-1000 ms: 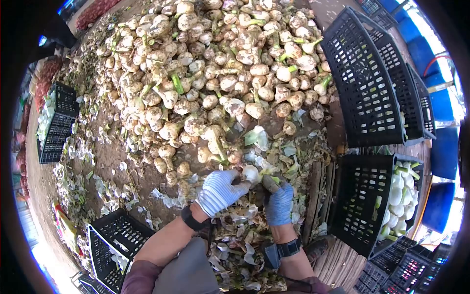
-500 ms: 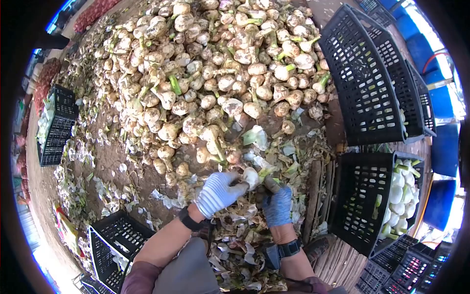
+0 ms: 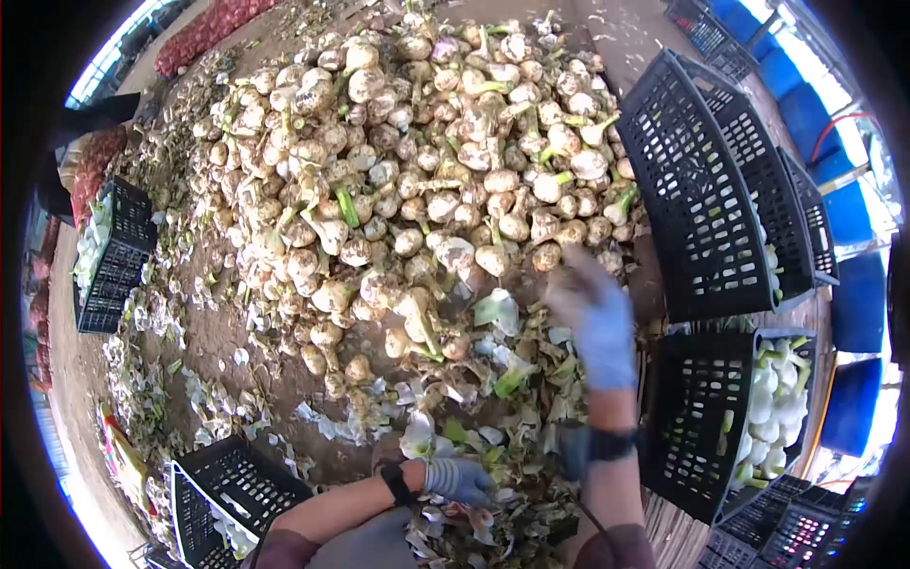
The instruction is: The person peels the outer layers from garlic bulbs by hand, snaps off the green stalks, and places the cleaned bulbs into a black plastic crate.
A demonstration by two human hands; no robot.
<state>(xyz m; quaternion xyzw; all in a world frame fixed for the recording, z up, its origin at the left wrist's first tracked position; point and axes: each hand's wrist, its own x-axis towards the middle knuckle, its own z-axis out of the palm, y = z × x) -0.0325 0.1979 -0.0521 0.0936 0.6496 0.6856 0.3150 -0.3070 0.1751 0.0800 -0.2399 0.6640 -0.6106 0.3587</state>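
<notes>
My left hand [image 3: 458, 481], in a striped white-and-grey glove, is low in front of me over the loose peelings [image 3: 455, 531]. Its fingers look curled together, and whatever they may hold is hidden. Blurred by motion, my right hand [image 3: 597, 318] in a blue-grey glove reaches forward to the near right edge of the heap of unpeeled onions [image 3: 379, 180]. Its fingertips are close to an onion [image 3: 546, 256] at that edge. The onions have brown, dirty skins, some with green necks. Pale pieces of skin [image 3: 417, 436] lie just beyond my left hand.
On the right, a black crate [image 3: 692, 408] holds peeled white onions [image 3: 777, 398]; taller black crates [image 3: 692, 190] stand tilted behind it. More crates are at the left [image 3: 118, 256] and lower left [image 3: 242, 479]. Blue barrels [image 3: 853, 294] line the right side. Red mesh sacks [image 3: 209, 38] lie at the far left.
My hands have parted from around a peeled onion, which no longer shows between them. The left has dropped toward me; the right has swung forward to the heap. The view has shifted slightly.
</notes>
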